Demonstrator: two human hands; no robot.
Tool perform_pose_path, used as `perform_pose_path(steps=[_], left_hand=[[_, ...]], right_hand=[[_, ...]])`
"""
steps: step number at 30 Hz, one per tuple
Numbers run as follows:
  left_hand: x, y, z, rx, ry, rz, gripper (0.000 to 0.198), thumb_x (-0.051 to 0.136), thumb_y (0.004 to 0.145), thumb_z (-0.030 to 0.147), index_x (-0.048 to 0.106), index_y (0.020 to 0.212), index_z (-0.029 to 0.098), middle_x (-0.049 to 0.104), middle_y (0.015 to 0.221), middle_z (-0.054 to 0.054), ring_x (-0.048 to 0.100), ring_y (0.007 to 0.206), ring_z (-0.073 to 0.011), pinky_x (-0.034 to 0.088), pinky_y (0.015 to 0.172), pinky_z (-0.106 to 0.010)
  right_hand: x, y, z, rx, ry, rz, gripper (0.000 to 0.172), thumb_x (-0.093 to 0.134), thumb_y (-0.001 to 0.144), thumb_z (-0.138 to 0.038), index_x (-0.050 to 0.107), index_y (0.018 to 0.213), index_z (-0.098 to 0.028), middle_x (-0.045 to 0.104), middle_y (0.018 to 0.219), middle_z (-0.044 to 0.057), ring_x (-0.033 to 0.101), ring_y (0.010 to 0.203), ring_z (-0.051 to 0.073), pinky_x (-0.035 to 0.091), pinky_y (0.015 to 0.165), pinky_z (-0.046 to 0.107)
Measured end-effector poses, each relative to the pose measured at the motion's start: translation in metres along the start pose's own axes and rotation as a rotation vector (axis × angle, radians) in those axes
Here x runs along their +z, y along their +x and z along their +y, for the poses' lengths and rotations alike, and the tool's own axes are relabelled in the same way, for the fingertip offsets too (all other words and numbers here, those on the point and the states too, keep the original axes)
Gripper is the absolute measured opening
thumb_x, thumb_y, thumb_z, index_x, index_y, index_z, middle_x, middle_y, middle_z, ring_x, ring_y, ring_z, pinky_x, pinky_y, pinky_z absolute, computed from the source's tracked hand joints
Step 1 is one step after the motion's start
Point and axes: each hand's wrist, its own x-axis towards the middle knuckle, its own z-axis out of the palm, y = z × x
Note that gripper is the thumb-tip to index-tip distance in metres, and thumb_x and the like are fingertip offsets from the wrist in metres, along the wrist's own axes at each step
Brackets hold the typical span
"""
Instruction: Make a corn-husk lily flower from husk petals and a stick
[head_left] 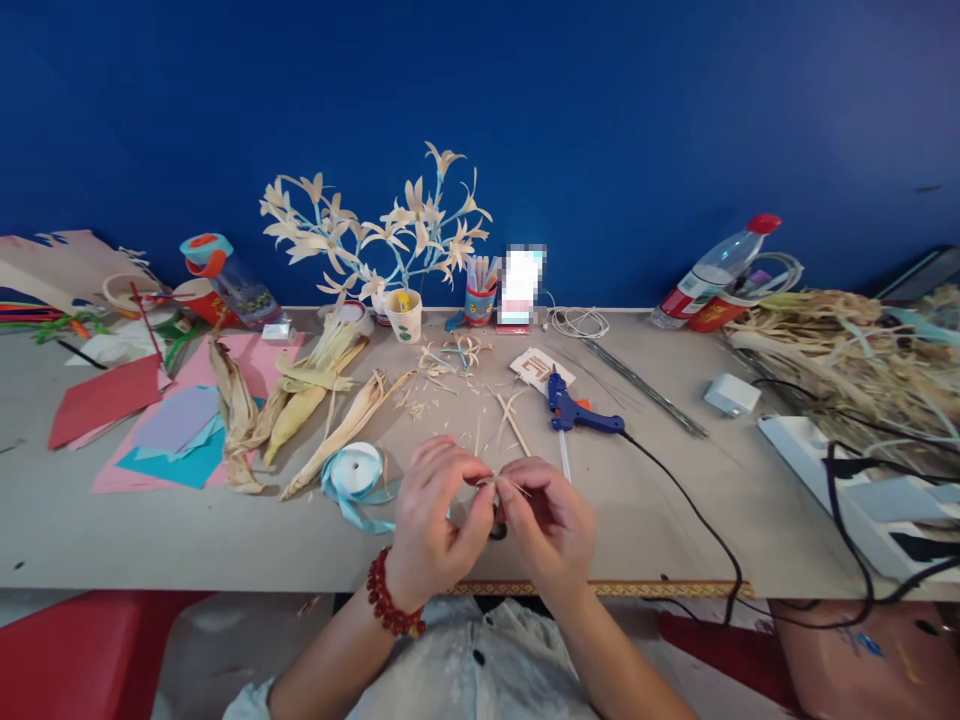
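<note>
My left hand (439, 510) and my right hand (553, 515) meet over the near part of the table, thumbs and fingertips pinched. Between them is a thin pale strip of corn husk (493, 480), its fine ends poking out; fingers hide most of it. A small dark rounded object shows below the fingertips, too covered to name. Left of my hands lies a roll of light blue ribbon (352, 470), partly unwound. Beyond my fingers are loose husk strips (512, 425). A blue glue gun (581, 412) rests to the right, with a clear glue stick at its lower end.
Husk flowers (412, 215) stand in a paper cup (405, 318) at the back. Corn husks (315, 400) and coloured paper (180, 420) lie left. Wires (645, 385), a bottle (712, 272), a husk pile (847, 350) and a power strip (825, 500) with black cords occupy the right.
</note>
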Motion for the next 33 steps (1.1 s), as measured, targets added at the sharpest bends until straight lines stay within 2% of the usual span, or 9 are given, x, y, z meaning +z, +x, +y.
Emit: perform_pose_path(steps=[6,9,14,20,22,24,26,30,33], left_hand=[[-0.004,0.002,0.001,0.043,0.049,-0.031,0.015,0.055,0.082,0.006,0.056,0.087,0.020,0.064,0.077,-0.002,0.059,0.076,-0.0166,0.044,0.100,-0.046],[-0.007,0.002,0.001,0.044,0.075,-0.090,0.014,0.055,0.081,0.007,0.056,0.085,0.020,0.064,0.076,-0.001,0.059,0.075,-0.0166,0.043,0.100,-0.046],[-0.009,0.001,0.001,0.021,0.074,-0.108,0.013,0.055,0.081,0.007,0.055,0.081,0.020,0.062,0.073,-0.001,0.057,0.073,-0.0163,0.044,0.099,-0.045],[-0.008,-0.002,-0.002,0.010,0.063,-0.050,0.015,0.054,0.081,0.006,0.053,0.079,0.021,0.059,0.069,0.000,0.055,0.071,-0.0159,0.045,0.097,-0.044],[-0.009,-0.001,-0.002,0.004,0.060,-0.053,0.014,0.054,0.081,0.006,0.053,0.080,0.021,0.059,0.070,0.000,0.055,0.071,-0.0161,0.045,0.097,-0.044],[-0.008,0.000,-0.001,0.004,0.057,-0.067,0.014,0.054,0.081,0.006,0.053,0.080,0.021,0.059,0.070,0.000,0.055,0.071,-0.0161,0.045,0.097,-0.045],[-0.008,0.000,0.000,0.002,0.053,-0.084,0.015,0.053,0.081,0.006,0.053,0.080,0.020,0.060,0.070,0.000,0.055,0.072,-0.0158,0.044,0.098,-0.045],[-0.007,-0.001,0.000,-0.009,0.054,-0.099,0.015,0.054,0.080,0.006,0.053,0.079,0.021,0.060,0.071,0.000,0.055,0.072,-0.0159,0.044,0.098,-0.045],[-0.009,-0.002,-0.001,-0.020,0.043,-0.073,0.015,0.053,0.081,0.006,0.052,0.078,0.021,0.057,0.069,0.000,0.053,0.071,-0.0158,0.044,0.097,-0.045]], right_hand=[[-0.007,0.006,-0.005,0.014,-0.075,-0.170,0.010,0.056,0.089,-0.015,0.063,0.093,-0.021,0.063,0.084,0.004,0.060,0.071,0.015,0.050,0.061,0.026],[-0.011,0.009,-0.008,-0.029,-0.153,-0.213,0.010,0.057,0.087,-0.012,0.061,0.088,-0.021,0.063,0.080,0.002,0.059,0.069,0.015,0.049,0.062,0.026],[-0.014,0.013,-0.009,-0.083,-0.262,-0.209,0.011,0.058,0.084,-0.010,0.060,0.081,-0.021,0.064,0.075,0.001,0.059,0.065,0.013,0.048,0.060,0.024],[-0.026,0.017,-0.005,-0.020,-0.308,-0.076,0.010,0.057,0.085,-0.012,0.061,0.081,-0.021,0.063,0.075,0.001,0.060,0.065,0.014,0.050,0.061,0.024],[-0.027,0.017,-0.008,0.009,-0.268,-0.118,0.011,0.055,0.086,-0.013,0.062,0.090,-0.020,0.064,0.083,0.003,0.061,0.071,0.015,0.051,0.065,0.026],[-0.024,0.017,-0.012,0.017,-0.251,-0.219,0.015,0.055,0.085,-0.014,0.061,0.097,-0.020,0.065,0.091,0.005,0.062,0.075,0.016,0.052,0.068,0.027],[-0.018,0.018,-0.015,-0.011,-0.267,-0.282,0.013,0.056,0.084,-0.014,0.061,0.094,-0.020,0.065,0.088,0.004,0.062,0.073,0.015,0.051,0.068,0.027],[-0.012,0.022,-0.013,-0.092,-0.334,-0.259,0.011,0.057,0.083,-0.011,0.059,0.078,-0.020,0.063,0.070,0.000,0.058,0.063,0.013,0.047,0.061,0.025],[-0.020,0.025,-0.009,-0.114,-0.397,-0.190,0.011,0.059,0.081,-0.010,0.060,0.077,-0.020,0.065,0.071,0.000,0.059,0.063,0.013,0.047,0.061,0.025]])
